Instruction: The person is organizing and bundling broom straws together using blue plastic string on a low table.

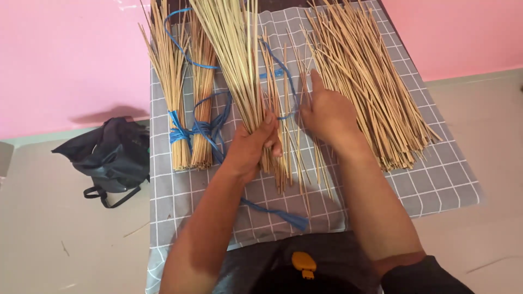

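Bare cloth (436,185) is left open at lower right and lower left of the frame. The upper right is blocked by a loose stick pile (370,76), the upper left by tied bundles (185,109) and blue string (218,122).

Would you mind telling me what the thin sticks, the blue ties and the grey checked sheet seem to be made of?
Thin sticks: apparently dried bamboo or palm rib, pale straw, matte and stiff. The left hand grips a bunch; the right hand touches loose ones. Blue ties: likely plastic strip, slightly glossy and creased. Grey checked sheet: probably woven fabric, matte and softly wrinkled.
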